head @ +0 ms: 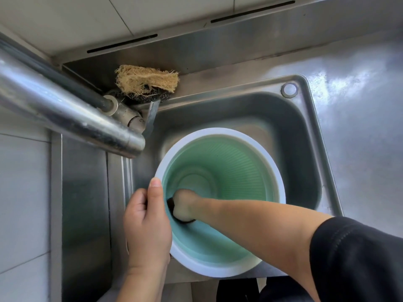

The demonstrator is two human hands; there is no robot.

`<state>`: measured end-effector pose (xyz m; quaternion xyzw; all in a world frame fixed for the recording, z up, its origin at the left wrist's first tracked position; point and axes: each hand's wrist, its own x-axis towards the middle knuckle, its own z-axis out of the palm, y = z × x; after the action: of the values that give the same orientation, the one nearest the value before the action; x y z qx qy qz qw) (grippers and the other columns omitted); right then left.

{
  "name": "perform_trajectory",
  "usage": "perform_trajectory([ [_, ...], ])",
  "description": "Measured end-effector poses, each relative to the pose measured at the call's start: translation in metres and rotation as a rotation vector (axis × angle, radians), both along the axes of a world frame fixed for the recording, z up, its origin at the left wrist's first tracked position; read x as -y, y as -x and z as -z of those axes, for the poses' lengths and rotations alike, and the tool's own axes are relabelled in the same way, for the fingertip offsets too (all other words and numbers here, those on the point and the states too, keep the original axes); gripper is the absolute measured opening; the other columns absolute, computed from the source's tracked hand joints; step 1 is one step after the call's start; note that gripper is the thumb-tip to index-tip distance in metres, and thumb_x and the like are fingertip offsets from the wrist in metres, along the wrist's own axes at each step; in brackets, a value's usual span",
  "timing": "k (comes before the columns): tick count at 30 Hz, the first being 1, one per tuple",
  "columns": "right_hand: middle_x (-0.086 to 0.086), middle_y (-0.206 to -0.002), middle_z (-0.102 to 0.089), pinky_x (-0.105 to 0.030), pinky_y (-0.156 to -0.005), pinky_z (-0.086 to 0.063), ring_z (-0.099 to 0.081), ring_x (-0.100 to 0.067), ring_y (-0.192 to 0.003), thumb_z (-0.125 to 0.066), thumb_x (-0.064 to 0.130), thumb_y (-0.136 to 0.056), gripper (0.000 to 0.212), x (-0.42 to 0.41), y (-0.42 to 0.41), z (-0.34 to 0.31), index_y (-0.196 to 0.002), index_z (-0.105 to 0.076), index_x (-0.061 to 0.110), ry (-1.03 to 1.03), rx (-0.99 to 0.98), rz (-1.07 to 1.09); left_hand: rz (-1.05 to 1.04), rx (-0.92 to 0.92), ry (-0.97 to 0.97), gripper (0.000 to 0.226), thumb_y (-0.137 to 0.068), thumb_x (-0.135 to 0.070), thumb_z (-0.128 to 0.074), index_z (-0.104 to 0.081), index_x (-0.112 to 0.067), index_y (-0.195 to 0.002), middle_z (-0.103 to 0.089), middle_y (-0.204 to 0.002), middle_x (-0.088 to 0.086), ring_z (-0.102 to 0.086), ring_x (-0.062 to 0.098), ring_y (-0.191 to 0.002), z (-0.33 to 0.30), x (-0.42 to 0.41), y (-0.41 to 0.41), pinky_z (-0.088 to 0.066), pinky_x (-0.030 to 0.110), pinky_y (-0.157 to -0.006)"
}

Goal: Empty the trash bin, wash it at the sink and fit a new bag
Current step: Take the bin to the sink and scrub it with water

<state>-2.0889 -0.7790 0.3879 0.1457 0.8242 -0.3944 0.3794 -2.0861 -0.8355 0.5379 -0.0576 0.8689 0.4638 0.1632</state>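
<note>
Where pale wall tiles meet brushed steel, a stainless tabletop (359, 110) with dull reflections, wrapped around a deep rounded sink (305, 136). Slotted steel ledge along the back; chrome faucet (72, 114) reaching in from the left, spout just over the basin's edge. Frayed straw-coloured loofah (146, 80) lying on a dark scouring pad (150, 97) in the corner behind the tap.

Standing upright in the sink, toward its front left: trash bin (235, 168), round, white rim, mint-green inside with fine vertical ribs on the far wall and a raised ring on the floor. No bag in it.

Left hand (146, 225) on the near-left rim, grip closed over the edge, thumb lying along the top of the rim. Right hand (185, 205) down inside the bin, black sleeve pushed up the forearm, grip closed around a dark scrubber (172, 205) pressed to the inner left wall.
</note>
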Motion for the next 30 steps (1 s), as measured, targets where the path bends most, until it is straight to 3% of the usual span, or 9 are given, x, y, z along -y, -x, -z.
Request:
perform_trajectory([
  [2,-0.020,-0.122,-0.060,-0.035,-0.088,-0.045,-0.056,-0.035,-0.109,-0.049,0.013,-0.094,0.028,0.004,-0.003,0.001,-0.115,-0.063,0.001,-0.023,-0.134,-0.005,0.001,0.006,-0.009,0.063,-0.080,-0.070,-0.054,-0.053,-0.008,-0.069,-0.058,-0.069,0.022,-0.052,0.025,-0.061,0.000,0.000,-0.001,-0.050,0.059,-0.060],
  [4,-0.023,-0.142,-0.041,-0.041,-0.103,-0.041,-0.045,-0.041,-0.124,-0.047,0.011,-0.096,0.042,0.006,-0.008,0.006,-0.135,-0.048,-0.004,-0.047,-0.222,-0.048,0.004,0.021,-0.012,0.062,-0.080,-0.070,-0.054,-0.054,-0.010,-0.069,-0.059,-0.070,0.021,-0.053,0.025,-0.062,0.001,0.001,-0.003,-0.051,0.060,-0.060],
  [6,-0.021,-0.151,-0.027,-0.051,-0.103,-0.040,-0.036,-0.042,-0.130,-0.036,0.011,-0.100,0.047,0.008,-0.012,0.014,-0.145,-0.033,-0.004,-0.094,-0.283,-0.077,0.005,0.033,-0.011,0.062,-0.079,-0.071,-0.054,-0.055,-0.010,-0.070,-0.061,-0.071,0.020,-0.055,0.025,-0.063,0.002,0.004,-0.004,-0.052,0.060,-0.061],
  [9,-0.021,-0.155,-0.023,-0.058,-0.099,-0.044,-0.035,-0.044,-0.134,-0.029,0.017,-0.104,0.048,0.007,-0.016,0.032,-0.150,-0.026,0.003,-0.167,-0.329,-0.105,-0.004,0.025,-0.006,0.061,-0.079,-0.071,-0.055,-0.058,-0.010,-0.072,-0.063,-0.069,0.015,-0.058,0.024,-0.063,0.006,0.010,-0.002,-0.054,0.057,-0.061],
  [12,-0.022,-0.159,-0.018,-0.054,-0.104,-0.038,-0.036,-0.043,-0.134,-0.029,0.026,-0.103,0.058,-0.004,-0.018,0.046,-0.154,-0.012,0.007,-0.200,-0.325,-0.118,-0.044,0.014,-0.008,0.056,-0.077,-0.069,-0.056,-0.062,-0.013,-0.074,-0.066,-0.066,0.007,-0.060,0.023,-0.065,0.011,0.019,0.000,-0.055,0.053,-0.065],
  [16,-0.018,-0.162,-0.005,-0.052,-0.108,-0.031,-0.018,-0.043,-0.142,-0.027,0.015,-0.101,0.062,-0.033,-0.013,0.055,-0.153,0.002,-0.002,-0.476,-0.335,-0.319,-0.050,-0.019,-0.001,0.058,-0.078,-0.069,-0.056,-0.061,-0.012,-0.074,-0.064,-0.062,0.003,-0.058,0.021,-0.063,0.015,0.024,0.002,-0.053,0.047,-0.061],
  [21,-0.030,-0.153,-0.010,-0.057,-0.093,-0.044,-0.033,-0.055,-0.128,-0.023,0.004,-0.101,0.051,-0.035,-0.022,0.053,-0.148,-0.011,-0.013,-0.701,-0.012,-0.223,-0.065,0.007,0.006,0.056,-0.078,-0.069,-0.057,-0.064,-0.014,-0.073,-0.068,-0.069,0.008,-0.066,0.042,-0.074,0.018,0.020,-0.001,-0.055,0.061,-0.067],
  [27,-0.033,-0.149,-0.026,-0.050,-0.079,-0.052,-0.038,-0.050,-0.130,-0.031,0.006,-0.098,0.055,-0.031,-0.027,0.047,-0.150,-0.018,-0.007,-0.629,0.349,-0.153,-0.068,0.033,-0.009,0.055,-0.077,-0.071,-0.056,-0.064,-0.017,-0.072,-0.069,-0.068,0.005,-0.067,0.040,-0.074,0.017,0.011,-0.005,-0.055,0.061,-0.067],
  [30,-0.021,-0.154,-0.028,-0.053,-0.104,-0.040,-0.030,-0.043,-0.139,-0.042,0.019,-0.096,0.060,-0.031,-0.029,0.041,-0.151,-0.025,0.003,-0.454,0.365,-0.154,-0.070,0.034,-0.028,0.056,-0.078,-0.070,-0.056,-0.061,-0.014,-0.071,-0.068,-0.067,0.008,-0.064,0.036,-0.068,0.016,0.008,-0.005,-0.055,0.060,-0.064],
])
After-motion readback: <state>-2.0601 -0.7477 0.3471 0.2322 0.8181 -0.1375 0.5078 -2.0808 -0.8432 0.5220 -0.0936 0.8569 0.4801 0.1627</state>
